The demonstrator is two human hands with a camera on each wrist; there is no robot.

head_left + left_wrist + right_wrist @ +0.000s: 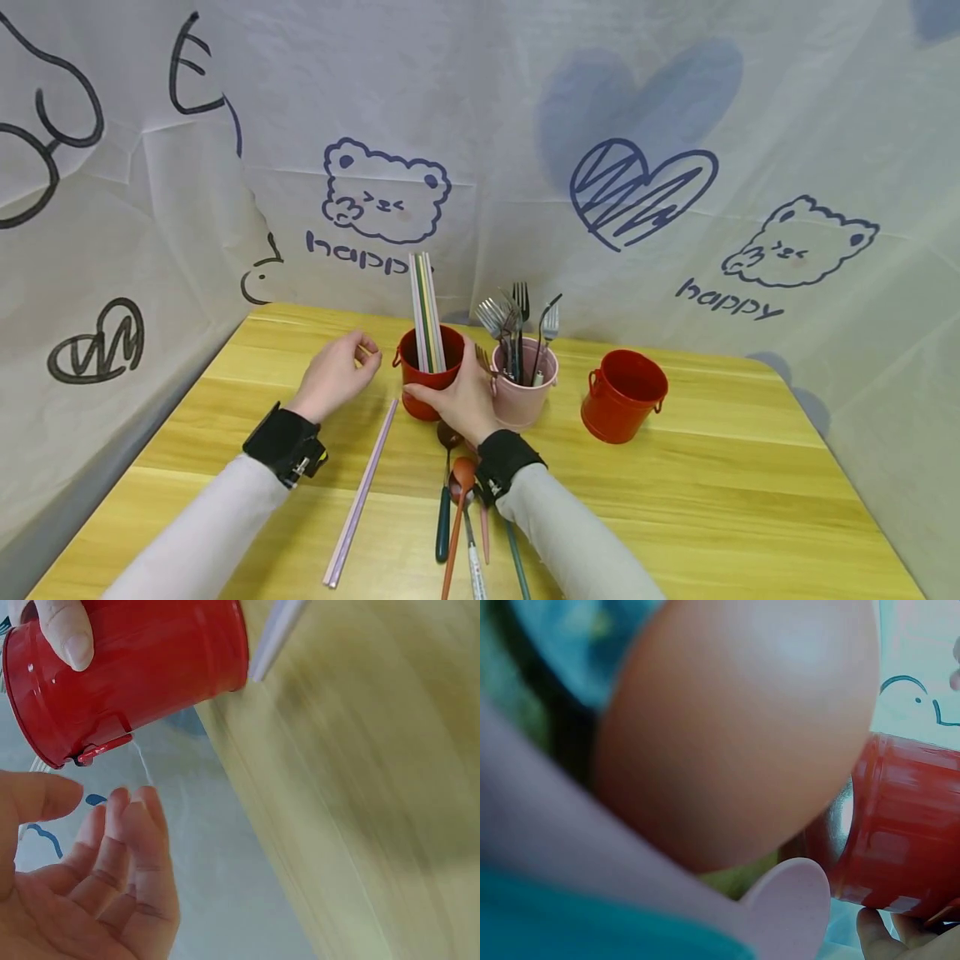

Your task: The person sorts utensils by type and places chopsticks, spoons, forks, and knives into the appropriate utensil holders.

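My right hand point(467, 400) grips the side of a small red bucket point(161, 656), thumb across its front. Several light-coloured chopsticks point(426, 312), some with green or yellow, stand upright in this bucket. Just left of it, my left hand point(341, 375) hovers with loosely curled fingers and holds nothing; in the left wrist view it is apart from the bucket's handle point(105, 750). A pair of pale purple chopsticks point(362, 496) lies on the table below the left hand. An orange spoon point(463, 475) and a pink spoon point(791, 904) loom close to the right wrist camera.
A pink bucket point(519, 404) holding several forks point(517, 321) stands right of the gripped bucket. Farther right is another red bucket point(622, 400). Several spoons, including a dark green-handled one point(443, 525), lie under the right forearm. A drawn-on white cloth point(495, 225) hangs behind the wooden table point(720, 500).
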